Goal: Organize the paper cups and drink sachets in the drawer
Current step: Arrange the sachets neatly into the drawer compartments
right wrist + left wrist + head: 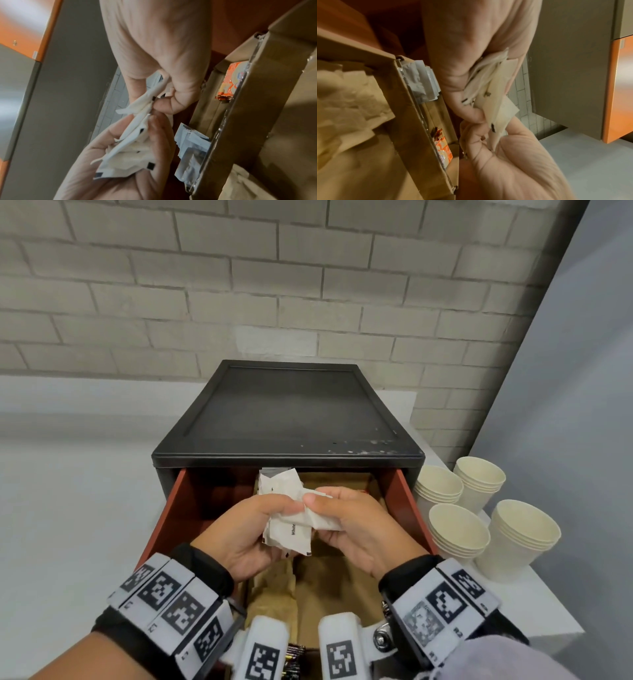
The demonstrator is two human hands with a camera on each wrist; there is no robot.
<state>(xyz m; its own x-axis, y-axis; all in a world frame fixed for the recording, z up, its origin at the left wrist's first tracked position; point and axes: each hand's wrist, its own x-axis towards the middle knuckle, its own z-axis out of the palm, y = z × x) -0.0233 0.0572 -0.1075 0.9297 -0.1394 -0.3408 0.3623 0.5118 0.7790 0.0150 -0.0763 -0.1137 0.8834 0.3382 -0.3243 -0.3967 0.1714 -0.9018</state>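
Observation:
Both hands hold a bunch of white drink sachets over the open red drawer of a black cabinet. My left hand grips the bunch from the left, thumb on top. From the right, my right hand pinches sachets out of the same bunch. In the right wrist view the white sachets fan across my right palm. The left wrist view has the white sachets squeezed between the two hands. Several stacks of cream paper cups stand on the table right of the cabinet.
Brown cardboard dividers split the drawer into compartments. One narrow compartment holds grey sachets and orange sachets. Crumpled brown paper fills a larger one. A brick wall stands behind the cabinet, and the white table edge runs close on the right.

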